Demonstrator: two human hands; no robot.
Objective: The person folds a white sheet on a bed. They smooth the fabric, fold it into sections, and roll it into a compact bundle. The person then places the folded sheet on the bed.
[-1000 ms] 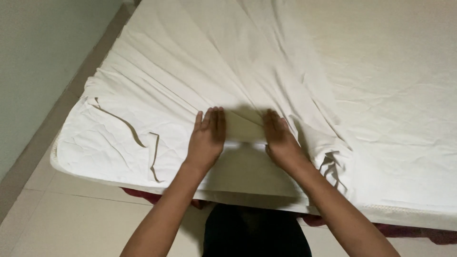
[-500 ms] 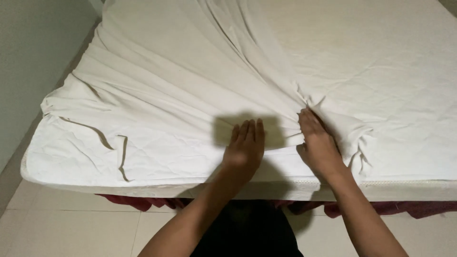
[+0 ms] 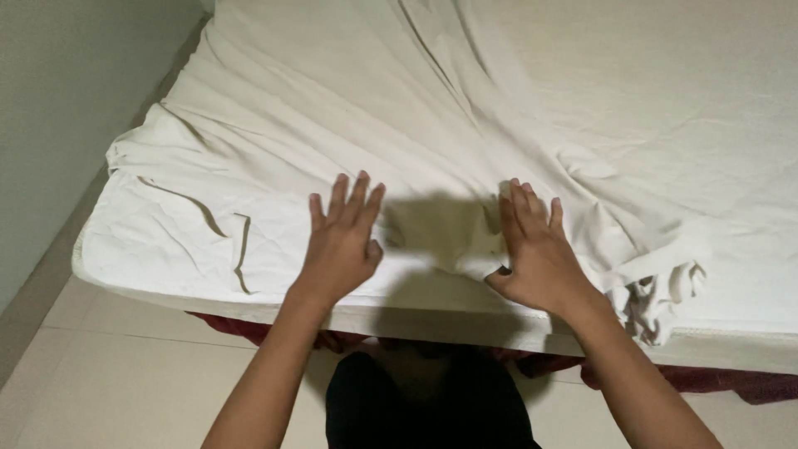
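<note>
My two bare forearms enter from the lower edge of the view, with no sleeves reaching as far as the wrists or elbows that show. My left hand (image 3: 341, 245) and my right hand (image 3: 539, 249) carry no gloves, rings, watch or bands on the parts visible. Fingernails are short and unpainted as far as can be told. Between the forearms, at the bottom centre, lies my dark black garment of plain cloth (image 3: 432, 407), without visible pattern, seam or marking; its kind cannot be told.

Bed sheet (image 3: 465, 108) — far side cut off
</note>
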